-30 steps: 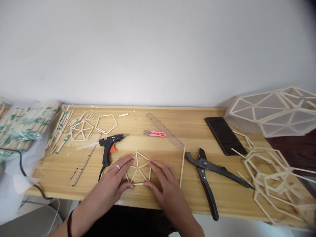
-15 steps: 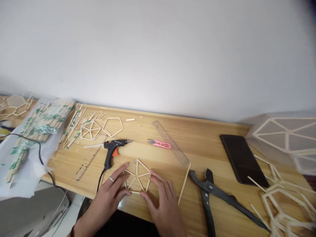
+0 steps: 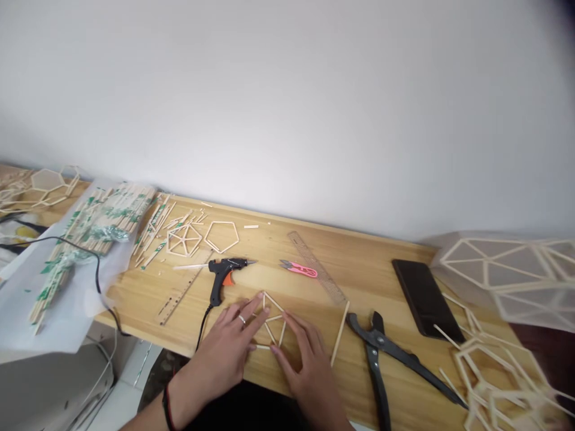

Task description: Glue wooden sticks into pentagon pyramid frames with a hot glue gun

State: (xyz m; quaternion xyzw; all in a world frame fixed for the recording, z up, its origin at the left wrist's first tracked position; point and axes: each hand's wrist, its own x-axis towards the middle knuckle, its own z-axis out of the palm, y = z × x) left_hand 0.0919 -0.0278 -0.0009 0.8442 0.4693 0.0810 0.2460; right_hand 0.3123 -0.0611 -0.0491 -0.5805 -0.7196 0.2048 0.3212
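Observation:
A pentagon frame of thin wooden sticks with spokes meeting in its middle (image 3: 274,319) lies on the table between my hands. My left hand (image 3: 229,338) grips its left side, fingers reaching across the frame and covering much of that side; the thumb is mostly hidden. With thumb and fingers on the right corners, my right hand (image 3: 309,362) holds the other side. Beyond my left hand rests a black hot glue gun (image 3: 222,276) with an orange trigger and a glue stick in its back. A loose stick (image 3: 340,334) lies right of my right hand.
Pink thread snips (image 3: 300,269) touch a clear ruler (image 3: 321,269). Large black-handled cutters (image 3: 381,347), a dark phone (image 3: 426,299) and stick structures (image 3: 489,365) stand right. Another spoked pentagon (image 3: 183,240), a plain pentagon (image 3: 222,236) and bagged chopsticks (image 3: 121,209) lie left.
My left hand has shifted inward over the frame, its fingers now covering more of the left side. My right hand keeps its hold. The whole view has turned slightly.

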